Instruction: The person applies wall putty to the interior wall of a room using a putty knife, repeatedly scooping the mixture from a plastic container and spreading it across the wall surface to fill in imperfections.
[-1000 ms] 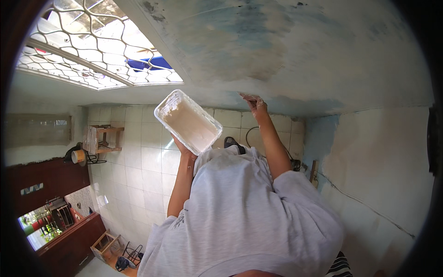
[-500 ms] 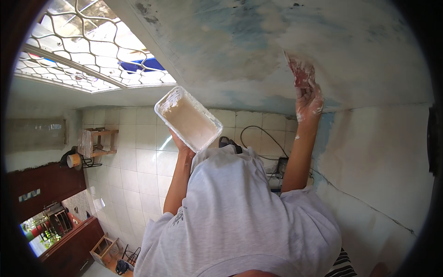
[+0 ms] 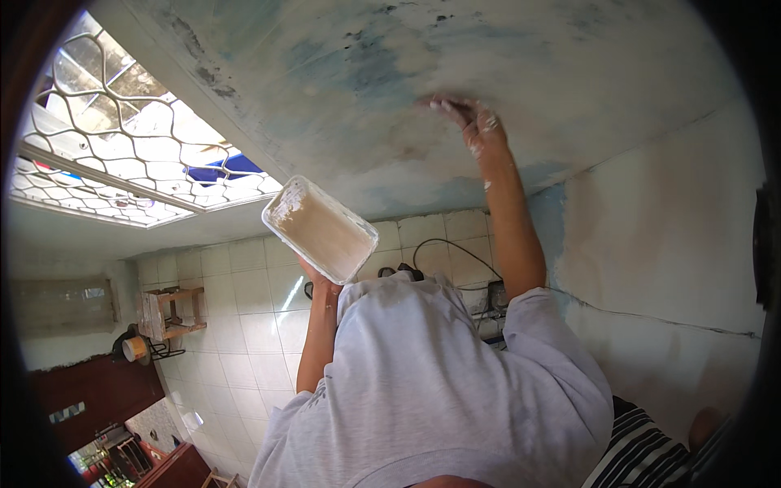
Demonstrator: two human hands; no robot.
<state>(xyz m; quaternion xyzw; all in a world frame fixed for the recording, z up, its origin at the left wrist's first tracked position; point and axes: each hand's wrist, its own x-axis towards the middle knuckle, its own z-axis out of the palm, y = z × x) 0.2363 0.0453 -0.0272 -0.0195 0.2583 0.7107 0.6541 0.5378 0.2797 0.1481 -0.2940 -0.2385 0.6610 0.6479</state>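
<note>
My left hand (image 3: 320, 275) supports a white rectangular tub (image 3: 301, 249) from below; its fingers are mostly hidden under it. Pale beige filler paste (image 3: 321, 234) covers the tub's bottom, with whitish clumps stuck at the far end. My right hand (image 3: 482, 130), smeared with white paste, reaches up to the wall (image 3: 521, 61), which is patchy in white and blue-grey. It is closed on a reddish flat scraper (image 3: 431, 101), seen almost edge-on and blurred against the wall.
A window with a wavy metal grille (image 3: 134, 138) is at the upper left. A wooden stool (image 3: 181, 313) stands on the tiled floor (image 3: 244, 317) at left. A dark cable (image 3: 455, 244) runs down by my right side. Striped cloth (image 3: 643, 447) shows at the lower right.
My right hand has moved left and up along the wall, and the scraper has turned from face-on to nearly edge-on. The tub sits slightly lower and further left in view.
</note>
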